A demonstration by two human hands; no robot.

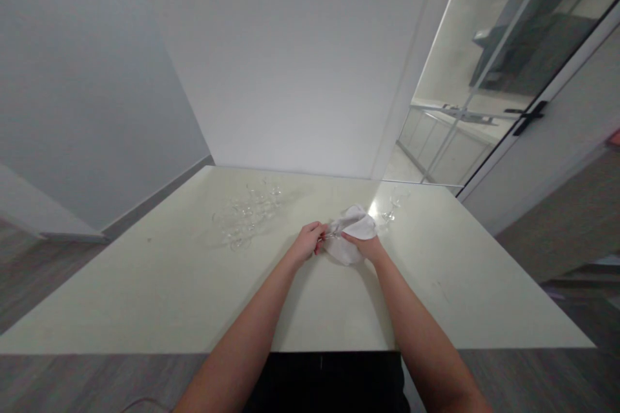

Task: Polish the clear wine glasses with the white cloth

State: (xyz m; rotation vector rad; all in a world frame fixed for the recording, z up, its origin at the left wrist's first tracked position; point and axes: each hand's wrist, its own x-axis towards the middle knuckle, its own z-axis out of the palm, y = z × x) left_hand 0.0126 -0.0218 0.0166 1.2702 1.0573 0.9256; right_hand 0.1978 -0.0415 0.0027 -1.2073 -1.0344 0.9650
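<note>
The pale, cream-white rectangular bench (145, 297) stretches out on both sides of the hands. Its near edge runs across in front of the person's body, under the forearms, well back from the hands; its far edge, beyond the hands, meets a smooth white wall (290, 77). Wide surface runs from the left hand (305, 243) toward the left edge and from the right hand (371, 248) toward the right edge, giving sideways room.

Beyond and to the left of the left hand, a cluster of transparent glassware (248, 210) limits movement that way; its outlines are too faint to count. Just beyond the right hand, to its right, is another piece of transparent glassware (389, 214).

The slender transparent glass article (331, 236) is between the two hands, its long axis roughly sideways, slightly raised toward the right. The left hand is closed around its left end; the other end points into the soft white cloth (361, 227), which hides it. The right hand grips that cloth, thumb on top.
</note>
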